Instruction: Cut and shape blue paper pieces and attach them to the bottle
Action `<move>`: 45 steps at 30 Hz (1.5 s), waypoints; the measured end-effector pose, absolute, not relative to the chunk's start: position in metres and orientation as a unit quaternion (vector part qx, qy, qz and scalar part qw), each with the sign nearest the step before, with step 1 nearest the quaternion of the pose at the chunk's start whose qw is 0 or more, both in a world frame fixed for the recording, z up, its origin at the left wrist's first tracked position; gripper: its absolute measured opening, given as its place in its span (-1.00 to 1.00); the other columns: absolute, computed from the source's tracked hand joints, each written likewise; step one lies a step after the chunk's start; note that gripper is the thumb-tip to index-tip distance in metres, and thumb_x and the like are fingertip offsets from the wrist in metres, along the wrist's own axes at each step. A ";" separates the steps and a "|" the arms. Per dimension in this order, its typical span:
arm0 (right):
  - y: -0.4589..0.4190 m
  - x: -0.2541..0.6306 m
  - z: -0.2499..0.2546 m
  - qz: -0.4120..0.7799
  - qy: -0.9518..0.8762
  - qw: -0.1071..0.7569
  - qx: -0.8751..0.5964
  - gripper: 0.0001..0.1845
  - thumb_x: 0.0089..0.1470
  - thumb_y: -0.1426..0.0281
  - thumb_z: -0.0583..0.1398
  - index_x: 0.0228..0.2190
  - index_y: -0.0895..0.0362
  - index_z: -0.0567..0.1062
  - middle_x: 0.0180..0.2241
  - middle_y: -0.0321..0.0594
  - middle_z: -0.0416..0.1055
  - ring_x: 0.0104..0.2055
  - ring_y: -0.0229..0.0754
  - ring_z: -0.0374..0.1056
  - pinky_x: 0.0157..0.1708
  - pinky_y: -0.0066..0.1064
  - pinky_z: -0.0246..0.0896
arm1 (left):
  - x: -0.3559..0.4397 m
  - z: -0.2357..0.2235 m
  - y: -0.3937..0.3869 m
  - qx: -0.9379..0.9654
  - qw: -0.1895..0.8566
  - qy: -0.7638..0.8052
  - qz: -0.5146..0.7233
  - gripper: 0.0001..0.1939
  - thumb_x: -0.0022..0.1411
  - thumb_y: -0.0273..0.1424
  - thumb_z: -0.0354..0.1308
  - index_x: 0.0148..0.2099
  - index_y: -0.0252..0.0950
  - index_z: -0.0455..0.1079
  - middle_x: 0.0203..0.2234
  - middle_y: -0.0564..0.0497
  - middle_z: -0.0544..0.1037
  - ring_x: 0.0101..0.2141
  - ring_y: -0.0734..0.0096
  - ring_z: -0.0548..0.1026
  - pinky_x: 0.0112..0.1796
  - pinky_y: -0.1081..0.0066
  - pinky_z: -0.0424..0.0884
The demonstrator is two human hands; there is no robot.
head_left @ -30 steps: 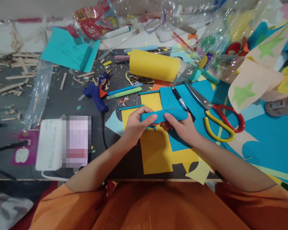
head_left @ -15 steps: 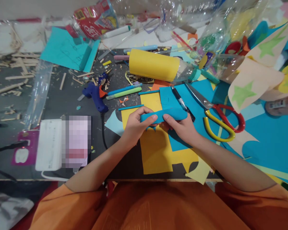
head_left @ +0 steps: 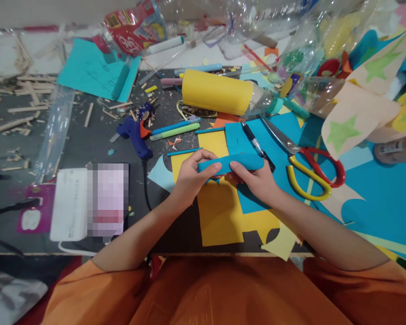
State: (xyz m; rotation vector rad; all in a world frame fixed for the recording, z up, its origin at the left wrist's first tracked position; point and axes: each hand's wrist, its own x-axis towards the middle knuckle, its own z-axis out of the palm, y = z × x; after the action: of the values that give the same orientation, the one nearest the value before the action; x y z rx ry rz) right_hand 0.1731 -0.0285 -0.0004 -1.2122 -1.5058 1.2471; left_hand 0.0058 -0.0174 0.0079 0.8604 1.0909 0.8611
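Note:
Both hands hold a rolled blue paper tube (head_left: 238, 161) just above the table, lying crosswise. My left hand (head_left: 192, 177) pinches its left end, thumb on top. My right hand (head_left: 257, 180) grips the tube from below at the middle and right end. Under the hands lie a yellow paper sheet (head_left: 219, 212) and a blue paper sheet (head_left: 284, 144). A black pen (head_left: 255, 143) rests just beyond the tube.
Red and yellow scissors (head_left: 307, 164) lie right of the hands. A blue glue gun (head_left: 135, 135) sits to the left, its cord running to the table edge. A yellow-wrapped plastic bottle (head_left: 219, 92), markers (head_left: 175, 130), wood sticks (head_left: 16, 122) and paper scraps crowd the back.
Almost nothing differs; my right thumb has shifted slightly along the blue tube.

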 end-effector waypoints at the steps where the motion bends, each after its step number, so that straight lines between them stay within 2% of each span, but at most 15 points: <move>1: -0.029 0.173 -0.001 0.497 -0.597 0.407 -0.481 -0.57 0.16 0.18 0.12 -0.66 0.12 0.34 -0.67 -0.32 0.31 -0.60 -0.33 0.23 -0.54 -0.44 0.16 | 0.006 0.008 -0.017 0.390 0.682 0.485 0.383 -0.78 -0.02 -0.32 0.29 -0.38 -0.28 0.32 -0.55 0.16 0.41 -0.56 0.60 0.44 -0.46 0.55 0.39; 5: -0.029 0.173 -0.002 0.492 -0.605 0.397 -0.484 -0.56 0.17 0.14 0.11 -0.64 0.11 0.33 -0.65 -0.31 0.31 -0.57 -0.31 0.23 -0.52 -0.43 0.15 | 0.005 0.011 -0.018 0.418 0.662 0.492 0.382 -0.79 -0.01 -0.33 0.28 -0.34 -0.26 0.34 -0.54 0.16 0.41 -0.54 0.60 0.42 -0.46 0.56 0.37; 13: -0.029 0.171 0.002 0.468 -0.637 0.378 -0.481 -0.48 0.16 0.05 0.08 -0.67 0.08 0.16 -0.68 -0.36 0.13 -0.61 -0.33 0.04 -0.59 -0.43 0.00 | 0.007 0.015 -0.019 0.431 0.657 0.499 0.365 -0.70 -0.06 -0.34 0.32 -0.27 -0.25 0.33 -0.52 0.14 0.45 -0.50 0.52 0.46 -0.44 0.52 0.36; 17: -0.029 0.171 0.002 0.460 -0.655 0.373 -0.470 -0.49 0.17 0.06 0.07 -0.67 0.09 0.16 -0.68 -0.37 0.12 -0.61 -0.34 0.03 -0.61 -0.43 -0.06 | 0.007 0.014 -0.020 0.437 0.646 0.507 0.367 -0.71 -0.05 -0.37 0.29 -0.26 -0.25 0.31 -0.57 0.17 0.42 -0.55 0.57 0.38 -0.50 0.54 0.27; 21: -0.030 0.171 0.000 0.479 -0.646 0.377 -0.459 -0.51 0.17 0.11 0.10 -0.67 0.08 0.16 -0.69 -0.38 0.09 -0.62 -0.34 0.03 -0.61 -0.43 -0.08 | 0.007 0.013 -0.020 0.441 0.643 0.507 0.368 -0.62 -0.04 -0.37 0.28 -0.15 -0.23 0.26 -0.57 0.19 0.43 -0.58 0.60 0.33 -0.53 0.56 0.22; 29: -0.030 0.173 -0.002 0.546 -0.599 0.379 -0.448 -0.51 0.15 0.07 0.11 -0.67 0.10 0.23 -0.68 -0.38 0.14 -0.61 -0.35 0.05 -0.59 -0.44 0.01 | 0.008 0.017 -0.020 0.442 0.649 0.494 0.373 -0.59 -0.06 -0.37 0.30 -0.15 -0.22 0.23 -0.57 0.19 0.43 -0.56 0.58 0.36 -0.50 0.53 0.23; 34: -0.030 0.172 0.000 0.551 -0.588 0.380 -0.455 -0.53 0.15 0.13 0.12 -0.67 0.11 0.23 -0.68 -0.38 0.17 -0.61 -0.36 0.06 -0.60 -0.46 0.01 | 0.007 0.016 -0.020 0.442 0.651 0.491 0.373 -0.60 -0.05 -0.36 0.30 -0.15 -0.23 0.25 -0.56 0.19 0.44 -0.57 0.59 0.34 -0.50 0.53 0.23; 45: -0.030 0.172 -0.002 0.554 -0.587 0.370 -0.460 -0.51 0.13 0.07 0.11 -0.67 0.10 0.23 -0.67 -0.37 0.18 -0.59 -0.34 0.08 -0.57 -0.44 0.05 | 0.008 0.015 -0.021 0.449 0.645 0.493 0.373 -0.61 -0.05 -0.36 0.29 -0.16 -0.23 0.25 -0.56 0.19 0.43 -0.56 0.59 0.34 -0.50 0.54 0.22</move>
State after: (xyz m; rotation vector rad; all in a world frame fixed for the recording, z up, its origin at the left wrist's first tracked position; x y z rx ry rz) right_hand 0.1720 -0.0298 -0.0021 -1.1798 -1.5065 1.4204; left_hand 0.0084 -0.0208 0.0152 1.0227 1.1214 0.8487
